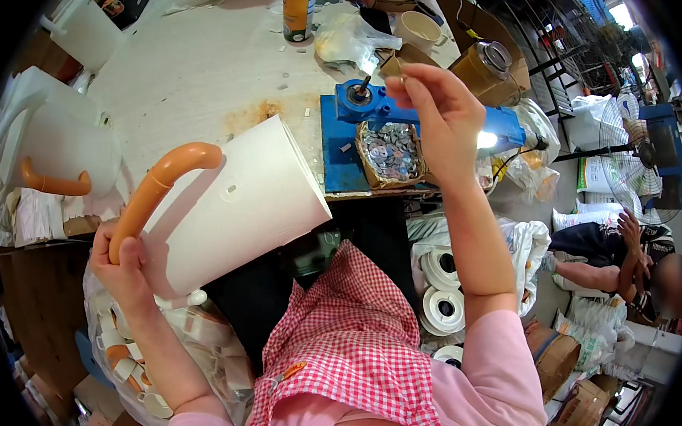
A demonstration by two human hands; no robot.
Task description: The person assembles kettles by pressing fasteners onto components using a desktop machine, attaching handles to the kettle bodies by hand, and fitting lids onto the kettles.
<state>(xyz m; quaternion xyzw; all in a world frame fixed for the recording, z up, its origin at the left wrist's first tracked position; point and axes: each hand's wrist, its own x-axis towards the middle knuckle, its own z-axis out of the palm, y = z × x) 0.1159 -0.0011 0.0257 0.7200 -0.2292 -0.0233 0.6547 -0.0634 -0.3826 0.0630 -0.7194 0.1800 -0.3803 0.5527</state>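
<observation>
My left hand (127, 271) is closed around the lower end of a curved orange handle (157, 180). The handle lies along a white plastic jug body (241, 204), which is tilted on its side over the table edge; I cannot tell whether both handle ends are fixed to it. A small slot shows in the jug's wall. My right hand (442, 118) is raised over a blue bench machine (393, 106), thumb and fingertips pinched together. Whatever is between them is too small to name. Below it sits a box (424, 175) of small flat metal pieces (392, 150).
White jugs with handles (56, 132) stand at left. A spray can (298, 10), a plastic bag (354, 40) and a cup (420, 30) are at the back. White round parts (442, 311) fill a sack at right. Beyond a fan (629, 151), another person (616, 254) sits.
</observation>
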